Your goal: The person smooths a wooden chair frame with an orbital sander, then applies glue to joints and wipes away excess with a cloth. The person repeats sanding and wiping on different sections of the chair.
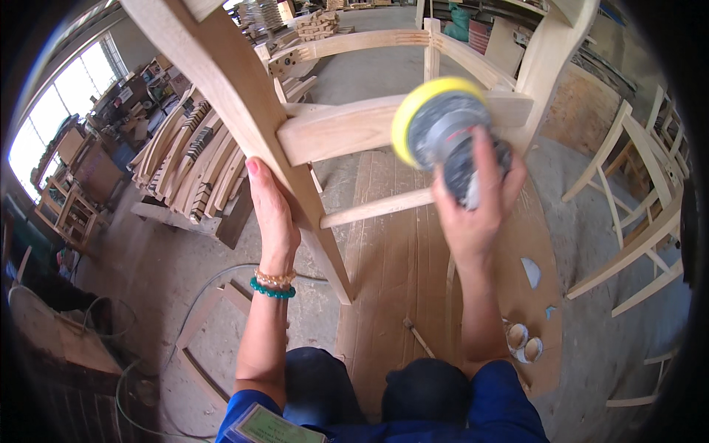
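A bare wooden chair frame (229, 81) stands tilted in front of me. My left hand (273, 218) grips its left leg, with the thumb along the near side and the other fingers mostly hidden behind the wood. In my right hand (476, 221) is a round orbital sander (443, 122) with a yellow-edged pad and a dark body, slightly blurred. The pad is turned toward the broad cross rail (340, 129) and overlaps its right part; whether it touches the wood cannot be made out. Below runs a thinner stretcher (380, 207).
Flattened cardboard (391, 273) covers the floor beneath the frame. On it lie a small brush-like stick (419, 338) and two whitish round cups (524, 343). Curved wooden parts (196, 159) are stacked at left, more chair frames (628, 199) at right. A hose (214, 277) crosses the floor.
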The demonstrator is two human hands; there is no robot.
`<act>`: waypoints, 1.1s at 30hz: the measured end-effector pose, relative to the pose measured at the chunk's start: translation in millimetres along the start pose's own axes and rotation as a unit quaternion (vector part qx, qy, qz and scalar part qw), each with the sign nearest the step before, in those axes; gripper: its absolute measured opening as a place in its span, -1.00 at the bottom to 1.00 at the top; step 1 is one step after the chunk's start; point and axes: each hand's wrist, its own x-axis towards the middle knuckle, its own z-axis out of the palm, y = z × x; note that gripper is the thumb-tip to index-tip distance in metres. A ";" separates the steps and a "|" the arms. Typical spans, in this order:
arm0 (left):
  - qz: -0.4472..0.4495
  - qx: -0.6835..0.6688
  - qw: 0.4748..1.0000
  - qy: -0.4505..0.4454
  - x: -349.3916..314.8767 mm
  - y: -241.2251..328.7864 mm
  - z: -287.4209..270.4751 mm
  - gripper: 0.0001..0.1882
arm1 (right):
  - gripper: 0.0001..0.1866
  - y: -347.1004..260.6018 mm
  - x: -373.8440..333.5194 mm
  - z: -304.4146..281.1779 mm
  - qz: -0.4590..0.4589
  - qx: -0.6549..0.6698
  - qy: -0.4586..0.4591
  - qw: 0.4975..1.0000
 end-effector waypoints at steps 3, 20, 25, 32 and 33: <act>-0.006 -0.025 0.999 0.037 23.4 6.9 24.3 -0.32 | -0.17 20.1 18.6 14.9 0.009 0.004 0.036 0.999; -0.011 0.030 0.999 0.010 128.7 21.1 50.9 -0.20 | -0.16 73.5 71.7 44.2 0.053 -0.031 -0.096 0.993; -0.010 0.049 0.999 0.018 144.4 23.8 52.6 -0.20 | -0.16 61.0 -47.7 -23.5 0.181 0.052 -0.174 0.966; -0.014 0.045 0.999 0.003 167.7 34.2 62.9 -0.23 | -0.13 18.0 -252.6 -99.8 0.273 -0.008 -0.450 0.850; -0.006 0.050 0.999 0.002 170.0 33.7 63.3 -0.24 | -0.13 8.9 -271.3 -109.5 0.304 -0.018 -0.481 0.822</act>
